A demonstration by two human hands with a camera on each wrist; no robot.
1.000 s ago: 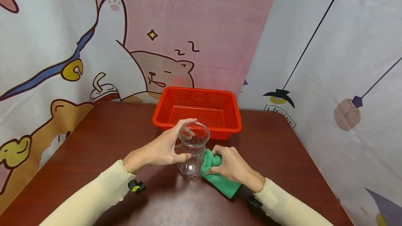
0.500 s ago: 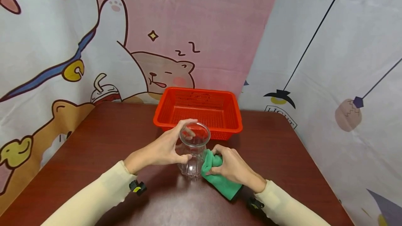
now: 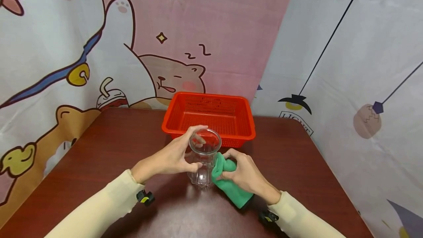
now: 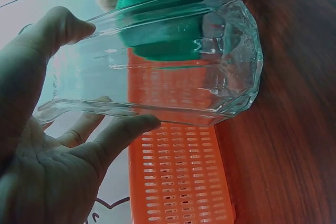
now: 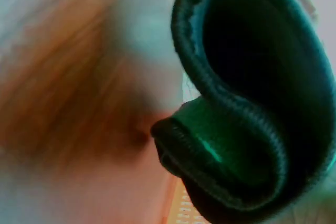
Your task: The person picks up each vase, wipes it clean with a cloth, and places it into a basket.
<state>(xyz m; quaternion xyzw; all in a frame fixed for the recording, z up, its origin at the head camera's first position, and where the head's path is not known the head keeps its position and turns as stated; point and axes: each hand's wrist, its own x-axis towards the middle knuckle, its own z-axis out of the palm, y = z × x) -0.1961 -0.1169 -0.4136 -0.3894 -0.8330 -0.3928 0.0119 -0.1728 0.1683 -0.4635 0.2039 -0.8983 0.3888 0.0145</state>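
A clear glass vase [image 3: 202, 170] with a flared round rim and faceted sides stands upright in the head view. My left hand [image 3: 173, 155] grips it from the left, thumb on the near side and fingers around the far side. In the left wrist view the glass vase [image 4: 173, 61] shows its thick faceted base. My right hand [image 3: 246, 172] holds a folded green cloth [image 3: 232, 190] against the vase's right side, its lower end hanging toward the table. Up close in the right wrist view, the green cloth [image 5: 236, 124] shows a dark stitched edge curling into a loop.
Behind the vase a red perforated plastic basket [image 3: 211, 120] sits near the back of the dark wooden table [image 3: 132, 131]. A printed cartoon curtain [image 3: 238, 28] rises behind and beside the table. Small black devices [image 3: 145, 197] are strapped at the wrists.
My right hand and the green cloth have shifted slightly up and left along the vase's side. My left hand and the vase stay in almost the same place.
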